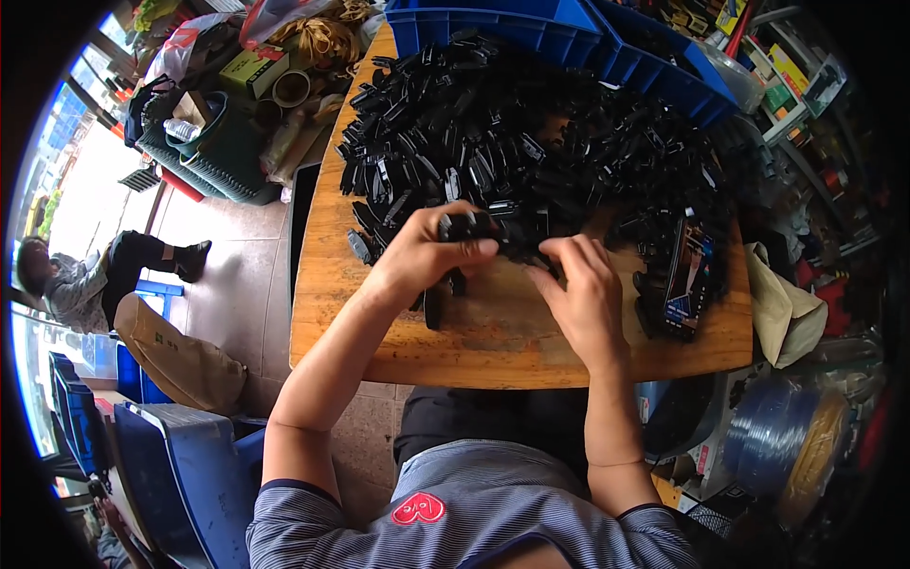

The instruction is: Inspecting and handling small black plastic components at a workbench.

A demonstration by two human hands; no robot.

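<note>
Many black parts (455, 123) lay heaped over the far half and middle of the wooden table (379, 351) — a large loose pile, with no neat row or stack that could be made out. Judged from that heap, the handwork on the parts had a long way to go. Which of them, if any, were already done could not be told, as they looked much alike. One blue bin (493, 36) stood at the far edge; a second blue bin (654, 88) stood beside it to the right, its dark contents too unclear to identify. A few dark pieces (432, 308) lay nearer the front edge, just below the left hand.

Grip, left hand (431, 248): closed, fingers curled over a black piece (464, 226), thumb along its near side. The piece was held at the near border of the heap, in front of the wearer.

Grip, right hand (586, 289): narrow, thumb and forefinger close together near a dark item (517, 242) between the hands. Pinched, touched or merely approached — could not tell, owing to blur. A lit phone (690, 280) lay to the right, among parts, apart from both hands.
</note>
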